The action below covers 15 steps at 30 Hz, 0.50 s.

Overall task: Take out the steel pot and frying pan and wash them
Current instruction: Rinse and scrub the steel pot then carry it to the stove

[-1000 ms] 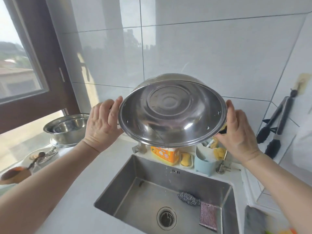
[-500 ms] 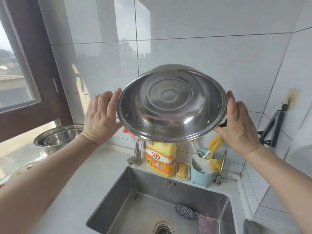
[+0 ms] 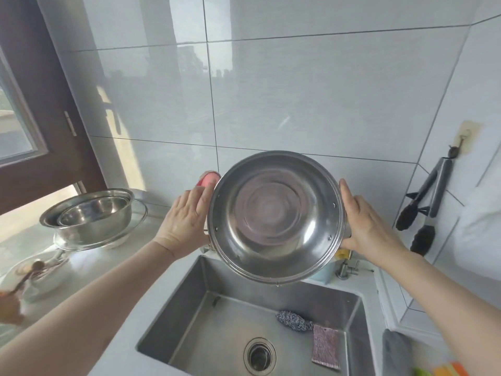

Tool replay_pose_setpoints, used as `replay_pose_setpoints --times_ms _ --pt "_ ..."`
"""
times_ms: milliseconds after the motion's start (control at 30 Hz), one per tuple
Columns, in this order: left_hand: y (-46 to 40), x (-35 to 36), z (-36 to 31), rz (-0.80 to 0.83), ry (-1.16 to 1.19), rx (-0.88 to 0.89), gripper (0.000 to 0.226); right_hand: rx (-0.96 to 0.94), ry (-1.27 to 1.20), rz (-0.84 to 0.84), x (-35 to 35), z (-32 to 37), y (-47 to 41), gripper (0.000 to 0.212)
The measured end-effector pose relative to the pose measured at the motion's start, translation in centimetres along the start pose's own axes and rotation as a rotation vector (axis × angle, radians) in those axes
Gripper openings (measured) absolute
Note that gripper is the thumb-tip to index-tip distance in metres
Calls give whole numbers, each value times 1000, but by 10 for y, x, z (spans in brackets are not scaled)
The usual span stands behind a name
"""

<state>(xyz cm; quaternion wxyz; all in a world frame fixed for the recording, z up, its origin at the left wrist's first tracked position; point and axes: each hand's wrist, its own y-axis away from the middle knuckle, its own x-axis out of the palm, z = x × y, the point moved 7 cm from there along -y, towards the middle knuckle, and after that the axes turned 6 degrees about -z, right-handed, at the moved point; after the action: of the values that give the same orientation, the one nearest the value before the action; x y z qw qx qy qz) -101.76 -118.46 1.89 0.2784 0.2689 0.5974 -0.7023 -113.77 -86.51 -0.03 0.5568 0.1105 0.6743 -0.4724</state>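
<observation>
The steel pot (image 3: pixel 276 217) is held between the left hand (image 3: pixel 187 222) and the right hand (image 3: pixel 368 226), each grasping its side, tipped with its mouth toward the person, above the far edge of the sink (image 3: pixel 189 316).

Pale tabletop (image 3: pixel 113 270) with a steel sink (image 3: pixel 189 316) set in. Nested steel bowls (image 3: pixel 89 215) stand on a glass lid (image 3: pixel 130 229) at the left rear. White plate (image 3: pixel 43 280) at the left edge, contents blurred. Light-blue cup (image 3: pixel 321 275) behind the sink.
</observation>
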Motion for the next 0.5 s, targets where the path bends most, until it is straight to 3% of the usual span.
replay_pose_setpoints --times_ms 300,500 --pt "32 59 -3 599 299 -86 147 79 -313 509 38 -10 33 159" --pt "59 70 -16 835 372 -103 158 86 -305 668 35 -9 56 167"
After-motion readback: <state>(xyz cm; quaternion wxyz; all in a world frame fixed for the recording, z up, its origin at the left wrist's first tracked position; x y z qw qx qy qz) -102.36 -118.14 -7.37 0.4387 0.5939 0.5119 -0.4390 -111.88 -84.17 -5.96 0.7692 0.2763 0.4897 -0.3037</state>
